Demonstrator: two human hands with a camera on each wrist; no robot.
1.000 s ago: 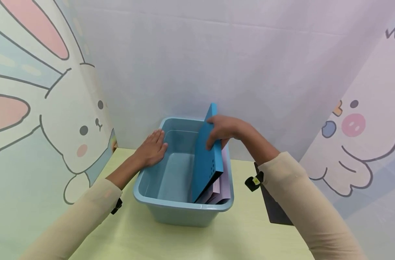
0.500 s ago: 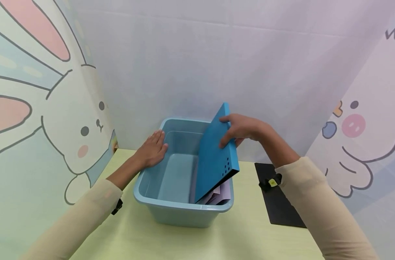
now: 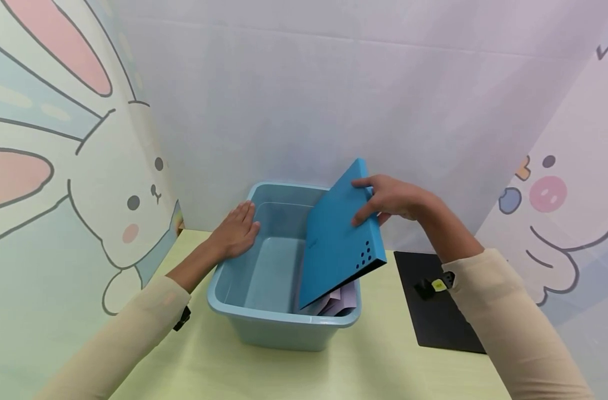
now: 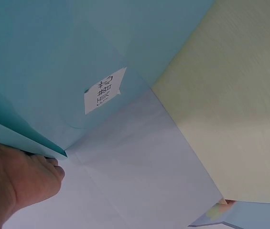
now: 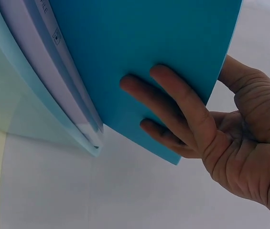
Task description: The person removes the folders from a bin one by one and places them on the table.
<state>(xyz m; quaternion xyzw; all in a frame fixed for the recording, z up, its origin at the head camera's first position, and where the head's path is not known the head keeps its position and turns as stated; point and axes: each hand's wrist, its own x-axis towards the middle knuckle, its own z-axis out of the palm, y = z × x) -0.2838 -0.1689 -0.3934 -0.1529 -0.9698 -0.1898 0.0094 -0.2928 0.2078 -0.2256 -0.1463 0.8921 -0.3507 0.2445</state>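
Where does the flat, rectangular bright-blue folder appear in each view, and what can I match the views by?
Head: the flat, rectangular bright-blue folder is tilted, just right of centre.
Left wrist: not in it.
Right wrist: upper middle.
Shared landmark: the light-blue plastic bin, lower middle in head, upper left in left wrist, left side in right wrist.
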